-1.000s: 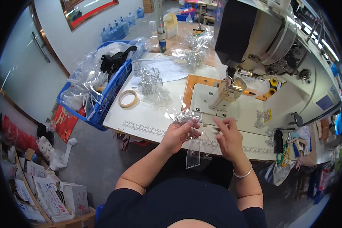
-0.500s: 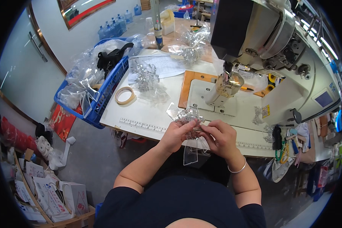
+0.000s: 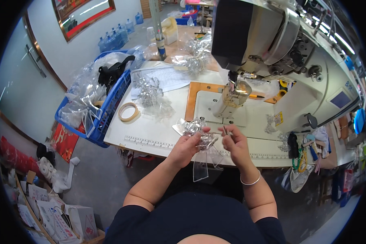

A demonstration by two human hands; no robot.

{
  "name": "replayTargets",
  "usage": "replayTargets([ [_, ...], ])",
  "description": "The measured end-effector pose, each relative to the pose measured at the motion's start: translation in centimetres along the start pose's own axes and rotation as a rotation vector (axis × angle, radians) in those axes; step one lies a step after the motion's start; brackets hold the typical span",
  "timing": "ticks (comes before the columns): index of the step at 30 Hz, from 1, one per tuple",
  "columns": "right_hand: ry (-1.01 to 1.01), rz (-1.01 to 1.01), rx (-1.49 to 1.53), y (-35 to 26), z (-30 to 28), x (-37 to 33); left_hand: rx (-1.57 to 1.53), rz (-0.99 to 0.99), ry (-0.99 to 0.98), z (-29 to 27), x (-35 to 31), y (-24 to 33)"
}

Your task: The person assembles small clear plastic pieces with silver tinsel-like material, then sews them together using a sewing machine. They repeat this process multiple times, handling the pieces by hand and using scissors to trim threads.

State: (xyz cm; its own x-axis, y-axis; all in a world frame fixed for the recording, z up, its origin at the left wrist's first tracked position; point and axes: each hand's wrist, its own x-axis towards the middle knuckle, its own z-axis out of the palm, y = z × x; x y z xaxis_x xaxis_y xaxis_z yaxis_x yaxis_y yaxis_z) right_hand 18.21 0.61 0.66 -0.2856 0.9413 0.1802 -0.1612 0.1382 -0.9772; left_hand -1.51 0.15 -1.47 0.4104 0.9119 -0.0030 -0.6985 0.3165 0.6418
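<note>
- A glass door (image 3: 22, 89) faces the workshop beside a pale wall (image 3: 81, 53).
- Grey floor (image 3: 93, 175) runs beneath a white table (image 3: 158, 127).
- Tube lights (image 3: 345, 43) glow overhead.

Bundle (image 3: 194, 127) in L hand (image 3: 186, 150), before sewing mach. (image 3: 309, 95) on tbl (image 3: 158, 127); tape roll (image 3: 128, 119) & basket (image 3: 114, 101) to L.
</note>
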Motion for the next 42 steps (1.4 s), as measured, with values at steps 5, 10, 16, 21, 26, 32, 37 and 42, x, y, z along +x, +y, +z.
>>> replayTargets([
  [5,0.210,-0.211,0.069,0.5,-1.4,0.4,0.843,0.515,0.058,0.8,-0.3,0.6],
  [10,0.354,-0.542,-0.433,-4.1,-2.6,-0.8,1.628,1.164,-0.267,0.3,-1.0,3.1],
  [16,0.043,-0.587,-0.915,-6.0,1.1,-2.0,1.674,1.364,-0.325,0.9,-1.2,2.8],
  [21,-0.009,-0.555,-0.996,-4.9,1.3,-1.6,1.633,1.311,-0.335,1.0,-1.2,2.7],
  [26,-0.077,-0.567,-0.999,-4.9,1.3,-0.6,1.575,1.259,-0.322,1.1,-1.3,2.5],
  [32,-0.010,-0.504,-0.967,-5.3,1.1,-0.9,1.577,1.230,-0.314,0.8,-1.2,2.4],
  [37,-0.058,-0.498,-0.987,-4.3,1.2,-0.9,1.600,1.205,-0.317,0.6,-1.0,2.1],
  [42,0.048,-0.504,-0.808,-4.1,1.2,-0.6,1.530,1.117,-0.270,0.6,-1.1,2.2],
])
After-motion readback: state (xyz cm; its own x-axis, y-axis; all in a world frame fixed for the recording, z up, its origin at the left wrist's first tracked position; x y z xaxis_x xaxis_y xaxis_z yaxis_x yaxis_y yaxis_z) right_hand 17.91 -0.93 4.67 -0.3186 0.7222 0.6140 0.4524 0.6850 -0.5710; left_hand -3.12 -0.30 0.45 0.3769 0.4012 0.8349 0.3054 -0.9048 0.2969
